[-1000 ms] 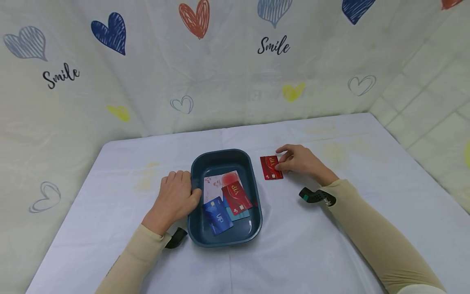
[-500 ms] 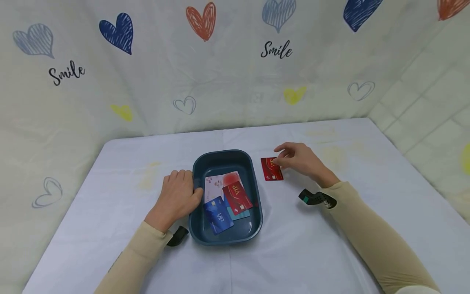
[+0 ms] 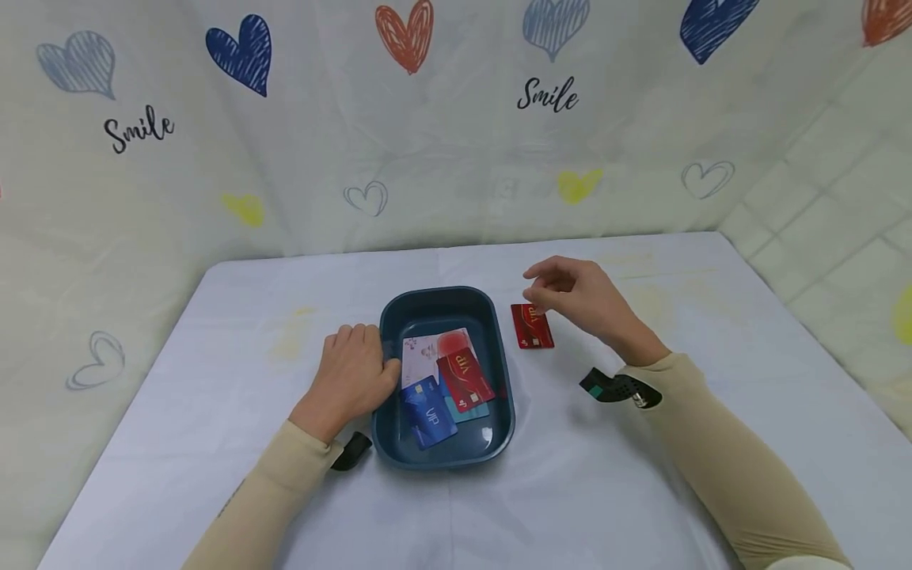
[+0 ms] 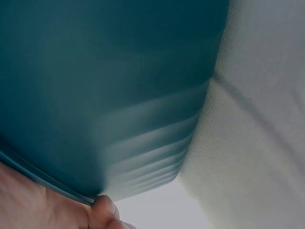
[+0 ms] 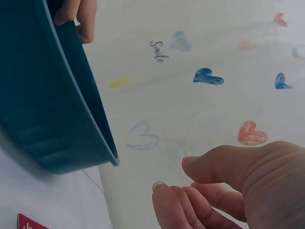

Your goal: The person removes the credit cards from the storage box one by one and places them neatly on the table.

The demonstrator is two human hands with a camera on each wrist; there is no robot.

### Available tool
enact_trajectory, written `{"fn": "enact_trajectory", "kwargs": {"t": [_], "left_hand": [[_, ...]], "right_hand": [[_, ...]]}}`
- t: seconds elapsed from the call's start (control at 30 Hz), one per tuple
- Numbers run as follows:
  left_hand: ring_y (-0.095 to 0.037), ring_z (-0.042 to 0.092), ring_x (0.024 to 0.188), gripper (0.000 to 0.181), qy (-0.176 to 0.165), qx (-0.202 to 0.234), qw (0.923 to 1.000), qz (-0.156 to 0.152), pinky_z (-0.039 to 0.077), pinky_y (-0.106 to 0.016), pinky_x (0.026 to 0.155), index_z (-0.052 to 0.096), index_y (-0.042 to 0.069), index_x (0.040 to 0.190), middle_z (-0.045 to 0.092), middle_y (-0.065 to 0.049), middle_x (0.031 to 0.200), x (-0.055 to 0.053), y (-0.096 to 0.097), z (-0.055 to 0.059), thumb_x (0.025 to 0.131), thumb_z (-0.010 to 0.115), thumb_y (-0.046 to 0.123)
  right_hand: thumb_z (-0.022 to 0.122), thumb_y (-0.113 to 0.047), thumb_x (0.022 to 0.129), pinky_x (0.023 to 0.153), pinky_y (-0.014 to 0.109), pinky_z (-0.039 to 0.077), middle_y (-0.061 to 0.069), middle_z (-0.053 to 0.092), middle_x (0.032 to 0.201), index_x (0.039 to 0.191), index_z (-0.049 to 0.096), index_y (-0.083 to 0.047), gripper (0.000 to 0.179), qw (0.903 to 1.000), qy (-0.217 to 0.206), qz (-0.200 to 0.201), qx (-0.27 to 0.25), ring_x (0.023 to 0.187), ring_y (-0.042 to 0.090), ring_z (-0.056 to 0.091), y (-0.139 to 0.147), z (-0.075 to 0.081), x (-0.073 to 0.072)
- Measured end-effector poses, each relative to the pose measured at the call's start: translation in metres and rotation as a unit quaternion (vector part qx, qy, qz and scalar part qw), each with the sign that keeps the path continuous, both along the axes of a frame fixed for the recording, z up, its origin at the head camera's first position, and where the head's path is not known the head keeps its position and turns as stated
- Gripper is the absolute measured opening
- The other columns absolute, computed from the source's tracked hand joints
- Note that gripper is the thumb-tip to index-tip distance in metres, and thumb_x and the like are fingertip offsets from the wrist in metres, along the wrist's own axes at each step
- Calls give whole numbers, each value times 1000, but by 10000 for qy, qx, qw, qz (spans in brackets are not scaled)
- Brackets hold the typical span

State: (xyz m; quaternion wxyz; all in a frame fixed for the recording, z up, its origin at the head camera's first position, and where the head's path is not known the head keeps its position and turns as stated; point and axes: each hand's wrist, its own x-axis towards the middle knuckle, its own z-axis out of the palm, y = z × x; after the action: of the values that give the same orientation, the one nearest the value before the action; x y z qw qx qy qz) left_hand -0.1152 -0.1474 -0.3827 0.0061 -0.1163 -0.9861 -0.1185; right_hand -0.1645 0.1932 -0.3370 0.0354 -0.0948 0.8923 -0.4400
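Observation:
My left hand (image 3: 352, 372) grips the left rim of a dark teal plastic bin (image 3: 449, 463), thumb over the inside and fingertips under the lip in the left wrist view. Several cards overlap in the bin: a red VIP card (image 3: 466, 384), a blue VIP card (image 3: 430, 423), a white and pink card (image 3: 419, 354) and a light blue one mostly covered. Right of the bin, another red VIP card (image 3: 534, 334) lies flat on the table. Over its far end hovers my right hand (image 3: 587, 297), fingers loosely bent, thumb and fingertips apart, holding nothing. It hides the card's top corner.
A white cloth covers the table (image 3: 606, 491), bare in front of the bin and at the right. Behind it hangs a pale curtain (image 3: 456, 158) printed with hearts and "Smile". Dark wrist cameras, such as the right one (image 3: 616, 388), stick out below both cuffs.
My right hand has let go of the loose red card and lifted up and away from it. The card stays on the table. My left hand keeps its grip on the bin.

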Motion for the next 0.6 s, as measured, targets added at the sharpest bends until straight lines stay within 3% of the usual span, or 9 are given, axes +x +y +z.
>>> {"fn": "enact_trajectory", "kwargs": {"t": [0.27,0.6], "left_hand": [[-28,43,86,26,-29,-33,10000,-17,35,-42,81,54,1,95,49,-10,84,-1,0,0,94,52,28],[-28,43,85,26,-42,-111,9999,-72,35,-42,80,53,2,93,48,-10,83,-2,-1,2,95,53,28]], "right_hand": [[71,-30,95,85,35,55,6,73,98,120,70,-17,28,9989,259,354,174,92,22,72,-23,15,1],[76,-21,92,83,35,58,5,72,94,117,71,-13,26,9920,427,1157,280,80,15,75,-55,16,-1]]}}
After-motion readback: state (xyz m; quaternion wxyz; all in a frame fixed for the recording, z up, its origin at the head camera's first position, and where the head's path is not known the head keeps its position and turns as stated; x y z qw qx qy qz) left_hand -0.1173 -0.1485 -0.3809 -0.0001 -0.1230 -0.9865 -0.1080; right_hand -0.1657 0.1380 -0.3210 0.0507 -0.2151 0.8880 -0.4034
